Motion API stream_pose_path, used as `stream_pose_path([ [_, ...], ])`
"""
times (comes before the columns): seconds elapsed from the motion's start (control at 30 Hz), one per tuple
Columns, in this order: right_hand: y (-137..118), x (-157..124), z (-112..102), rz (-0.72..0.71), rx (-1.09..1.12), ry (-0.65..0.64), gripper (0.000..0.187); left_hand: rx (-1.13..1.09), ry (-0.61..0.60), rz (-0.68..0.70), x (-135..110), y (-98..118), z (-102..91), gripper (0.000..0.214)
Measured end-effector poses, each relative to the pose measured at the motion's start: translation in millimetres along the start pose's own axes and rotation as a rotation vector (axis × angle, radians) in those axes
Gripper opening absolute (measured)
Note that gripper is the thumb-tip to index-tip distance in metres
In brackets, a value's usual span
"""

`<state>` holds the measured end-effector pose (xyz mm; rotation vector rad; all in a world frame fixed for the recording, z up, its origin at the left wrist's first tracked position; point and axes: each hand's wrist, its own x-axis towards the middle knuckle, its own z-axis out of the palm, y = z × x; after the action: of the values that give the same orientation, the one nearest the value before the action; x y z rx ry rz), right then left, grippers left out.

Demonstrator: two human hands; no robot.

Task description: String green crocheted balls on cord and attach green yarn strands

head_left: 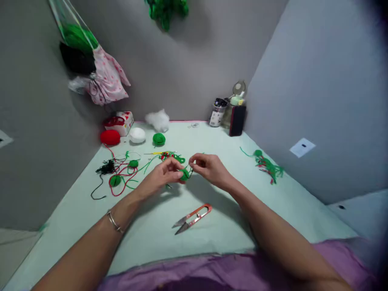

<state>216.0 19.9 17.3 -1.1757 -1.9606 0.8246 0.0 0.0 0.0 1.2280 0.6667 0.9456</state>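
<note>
Between the thumb and fingers of my left hand (169, 171) is a small green crocheted piece (184, 174). My right hand (209, 167) is just to its right, thumb and fingertips pinched together. A thin strand runs from the green piece up to that pinch; whether a needle is there too is too small to tell. Below both hands, orange-handled thread snips (194, 218) lie on the table with the blades pointing left. Behind my left hand are a yellow-handled crochet hook (158, 153) and a clump of red and green yarn pieces (169, 155).
Green rounds, red yarn (124, 190) and black yarn (106, 166) lie tangled at left. Farther back are red (110, 137), white (137, 135) and green yarn balls (159, 139), and stuffing (158, 120). A phone (237, 120) leans at back right; yarn scraps (269, 166) lie right.
</note>
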Motion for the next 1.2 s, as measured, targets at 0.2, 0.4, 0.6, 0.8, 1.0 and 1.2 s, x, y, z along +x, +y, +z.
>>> stream_pose_path([
  [0.2, -1.0, 4.8, 10.0, 0.185, 0.382, -0.171, 0.021, -0.124, -0.028, -0.012, -1.2, 7.9, -0.6, 0.027],
  [0.4, -0.7, 6.3, 7.9, 0.248, 0.592, -0.034, 0.025, -0.156, 0.110, -0.018, -0.2, 7.0, -5.3, 0.030],
  [0.6, -12.3, 0.6, 13.8, 0.186, 0.633, 0.023, 0.026, 0.083, 0.254, 0.139, 1.2, 1.4, -4.5, 0.035],
  [0.8, -17.0, -3.2, 19.6, 0.231, 0.628, -0.139, 0.028, 0.300, 0.353, 0.195, 1.4, -1.8, -8.2, 0.037],
  [1.0, -12.4, 0.0, 6.0, 0.187, 0.706, -0.089, 0.028, 0.217, 0.374, 0.185, 3.5, -2.7, -9.1, 0.035],
  [1.2, -15.1, -3.9, 18.0, 0.113, 0.597, -0.093, 0.029, -0.097, 0.304, 0.084, 2.5, 5.0, -1.2, 0.032],
])
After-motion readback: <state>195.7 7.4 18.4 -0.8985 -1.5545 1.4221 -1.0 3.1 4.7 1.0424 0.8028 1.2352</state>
